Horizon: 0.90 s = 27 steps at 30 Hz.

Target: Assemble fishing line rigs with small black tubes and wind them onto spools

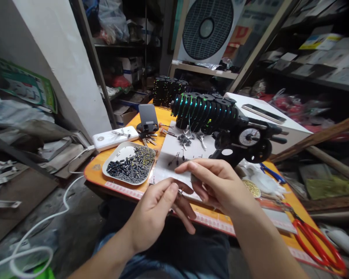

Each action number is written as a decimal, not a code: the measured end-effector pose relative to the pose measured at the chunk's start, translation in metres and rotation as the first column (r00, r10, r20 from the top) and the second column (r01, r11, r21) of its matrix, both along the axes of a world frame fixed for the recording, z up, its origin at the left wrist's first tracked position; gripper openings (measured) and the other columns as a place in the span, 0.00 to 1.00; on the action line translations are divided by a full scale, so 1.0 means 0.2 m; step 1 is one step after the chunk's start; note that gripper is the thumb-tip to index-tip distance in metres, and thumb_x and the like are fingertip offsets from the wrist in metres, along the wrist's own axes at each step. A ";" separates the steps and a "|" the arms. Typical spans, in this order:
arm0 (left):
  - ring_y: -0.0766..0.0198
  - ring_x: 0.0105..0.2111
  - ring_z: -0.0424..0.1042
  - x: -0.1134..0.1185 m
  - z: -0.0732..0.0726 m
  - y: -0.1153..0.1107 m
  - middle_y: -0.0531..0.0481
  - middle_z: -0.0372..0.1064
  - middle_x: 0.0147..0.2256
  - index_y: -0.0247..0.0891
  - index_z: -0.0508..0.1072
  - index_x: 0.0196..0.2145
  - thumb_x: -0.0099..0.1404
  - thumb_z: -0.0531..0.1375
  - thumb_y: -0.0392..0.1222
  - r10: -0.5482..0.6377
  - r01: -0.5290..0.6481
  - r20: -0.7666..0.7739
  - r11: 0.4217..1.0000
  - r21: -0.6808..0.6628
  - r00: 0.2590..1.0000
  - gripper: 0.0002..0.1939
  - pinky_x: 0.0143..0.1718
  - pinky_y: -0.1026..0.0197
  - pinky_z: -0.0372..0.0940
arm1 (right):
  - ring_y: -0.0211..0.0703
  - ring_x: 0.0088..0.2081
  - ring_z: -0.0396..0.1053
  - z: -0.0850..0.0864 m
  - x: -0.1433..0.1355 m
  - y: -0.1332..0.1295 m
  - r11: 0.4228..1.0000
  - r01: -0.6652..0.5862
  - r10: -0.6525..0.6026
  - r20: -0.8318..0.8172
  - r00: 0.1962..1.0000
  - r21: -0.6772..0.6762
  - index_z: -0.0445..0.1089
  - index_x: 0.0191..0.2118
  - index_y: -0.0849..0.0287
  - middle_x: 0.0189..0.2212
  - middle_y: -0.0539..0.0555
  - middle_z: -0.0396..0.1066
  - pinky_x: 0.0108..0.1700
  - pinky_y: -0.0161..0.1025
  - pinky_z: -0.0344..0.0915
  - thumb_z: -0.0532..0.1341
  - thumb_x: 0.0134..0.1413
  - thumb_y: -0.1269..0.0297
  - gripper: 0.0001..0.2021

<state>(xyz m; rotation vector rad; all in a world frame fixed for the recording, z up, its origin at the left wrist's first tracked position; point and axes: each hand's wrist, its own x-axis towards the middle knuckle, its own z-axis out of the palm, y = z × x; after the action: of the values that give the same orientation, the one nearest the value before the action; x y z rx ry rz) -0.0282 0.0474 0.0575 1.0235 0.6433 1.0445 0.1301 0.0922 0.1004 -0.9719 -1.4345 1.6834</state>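
Over the front edge of the orange table, my left hand (pixel 159 207) is closed, thumb pressed to the index finger on something small and dark that I cannot make out. Just right of it and slightly higher, my right hand (pixel 215 182) has its thumb and index finger close together; what they hold, if anything, is hidden. Beyond them lies a white sheet (pixel 170 149) with small dark pieces (pixel 183 157) and frayed white-ended bundles (pixel 202 140). To the left sits a white tray (pixel 107 164) of small black, grey and yellowish parts (pixel 133 166).
Behind the sheet stands a black machine (pixel 235 135) with a dial and green-blue lines over its ribs. A white power bank (pixel 114 138), keys (pixel 148 139) and a phone stand (pixel 148 116) are at the back left. Red-handled scissors (pixel 320 242) lie at the right edge.
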 end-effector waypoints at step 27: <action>0.62 0.20 0.78 0.02 -0.24 -0.15 0.47 0.76 0.18 0.31 0.72 0.27 0.67 0.59 0.46 0.016 0.133 0.438 0.942 -0.307 0.899 0.16 0.16 0.70 0.64 | 0.23 0.07 0.39 -0.16 -0.15 0.00 0.916 -0.038 -0.137 -0.401 0.906 -0.399 0.55 0.21 0.57 0.08 0.40 0.58 0.07 0.21 0.41 0.65 0.50 0.51 0.21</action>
<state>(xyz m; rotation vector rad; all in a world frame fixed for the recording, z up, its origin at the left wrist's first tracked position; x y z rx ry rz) -0.0238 0.0164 0.0091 0.4857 0.3948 1.0262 0.0999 0.0930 0.0681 -0.7723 -0.7882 2.0408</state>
